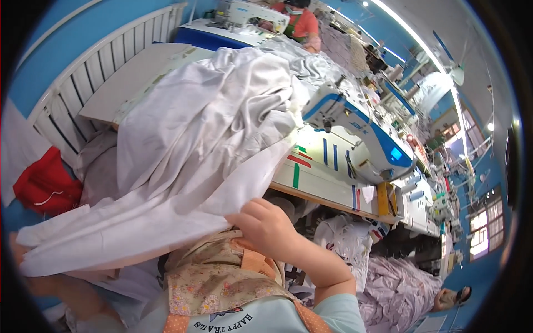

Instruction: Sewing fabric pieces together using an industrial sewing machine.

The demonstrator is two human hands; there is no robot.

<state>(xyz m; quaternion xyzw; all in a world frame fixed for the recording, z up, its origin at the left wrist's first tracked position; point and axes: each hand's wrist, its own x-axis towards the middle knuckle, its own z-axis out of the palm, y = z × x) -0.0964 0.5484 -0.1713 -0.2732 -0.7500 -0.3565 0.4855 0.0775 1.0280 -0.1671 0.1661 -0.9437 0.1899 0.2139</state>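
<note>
White cloth (222,111): largest item, heaped in loose folds over the sewing table (315,182), with a length drawn out toward the person's left. Table: pale top, wooden front edge, partly covered by the heap. Sewing machine (366,132): blue and white, standing on the table just right of the cloth. Red fabric (47,186): far left, near the drawn-out length. Right hand (269,226): closed, fingers pinching the white cloth's near edge. Left hand (16,250): mostly hidden at the cloth's left end; grip cannot be determined. Green strip (296,175): flat on the tabletop.
</note>
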